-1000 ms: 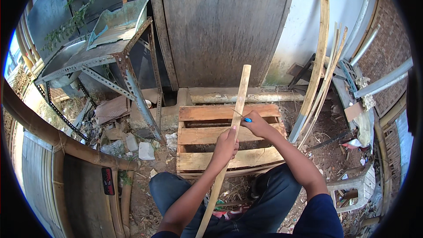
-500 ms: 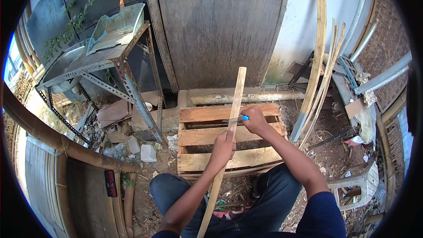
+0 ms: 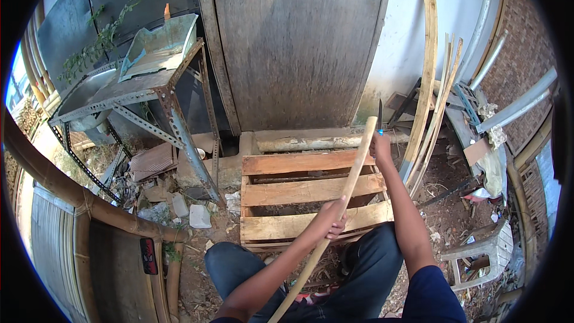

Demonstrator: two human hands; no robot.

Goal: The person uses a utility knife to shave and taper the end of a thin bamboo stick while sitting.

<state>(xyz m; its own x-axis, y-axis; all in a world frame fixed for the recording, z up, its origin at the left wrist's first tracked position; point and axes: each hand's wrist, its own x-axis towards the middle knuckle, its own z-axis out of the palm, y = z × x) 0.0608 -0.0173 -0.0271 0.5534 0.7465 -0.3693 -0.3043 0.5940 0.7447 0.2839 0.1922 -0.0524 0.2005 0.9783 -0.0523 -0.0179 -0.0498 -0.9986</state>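
A long pale strip of wood or bamboo [image 3: 357,166] slants from between my legs up to the right. My left hand [image 3: 328,220] is wrapped round its middle. Beside the strip's upper end, my right hand [image 3: 381,147] is closed on the handle of a knife [image 3: 380,111]. Its dark blade points upward, and a bit of blue handle shows above the fist. The blade is apart from the strip. Below both hands stands a low slatted wooden bench or crate [image 3: 281,194], close in front of my knees.
Left, a rusty metal-frame table [image 3: 173,110] holds a sink and a broken basin. Long wooden strips [image 3: 428,72] lean on the white wall at right. A cracked plastic stool [image 3: 487,257] lies at lower right. Bamboo furniture [image 3: 113,208] is at left, with a phone-like object [image 3: 149,256] on it.
My right hand has swung the knife off the strip, rightward, its blade turning from leftward to upward. The strip has tilted further right, and my left hand has moved lower and right with it.
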